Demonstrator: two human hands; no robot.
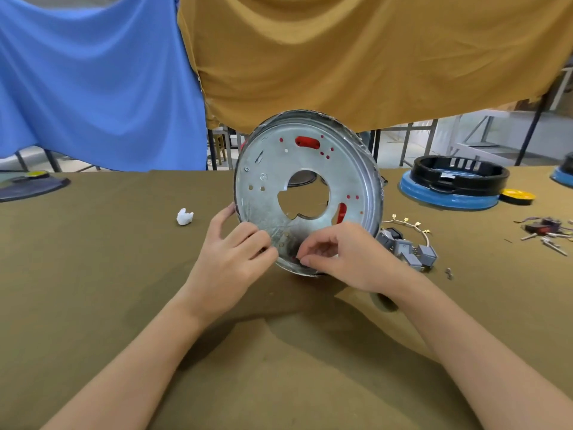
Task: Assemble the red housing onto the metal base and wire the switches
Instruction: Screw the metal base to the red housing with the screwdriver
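Observation:
A round metal base [273, 169] with a large centre hole stands tilted on its edge on the table, its flat face toward me. The red housing [307, 142] sits behind it and shows only through slots and small holes. My left hand [235, 259] grips the base's lower left rim, fingers curled over the plate's face. My right hand [344, 259] pinches at the lower rim with thumb and forefinger; whether a small part sits between them is hidden. Grey switches [409, 249] joined by white wires with brass terminals [406, 223] lie just right of the base.
A crumpled white scrap [184, 216] lies left of the base. A black ring on a blue base [452, 187] and a yellow cap [517, 196] stand at back right. Loose screws and wires [545, 232] lie at far right. A dark plate [31, 186] sits far left. Blue and mustard cloths hang behind.

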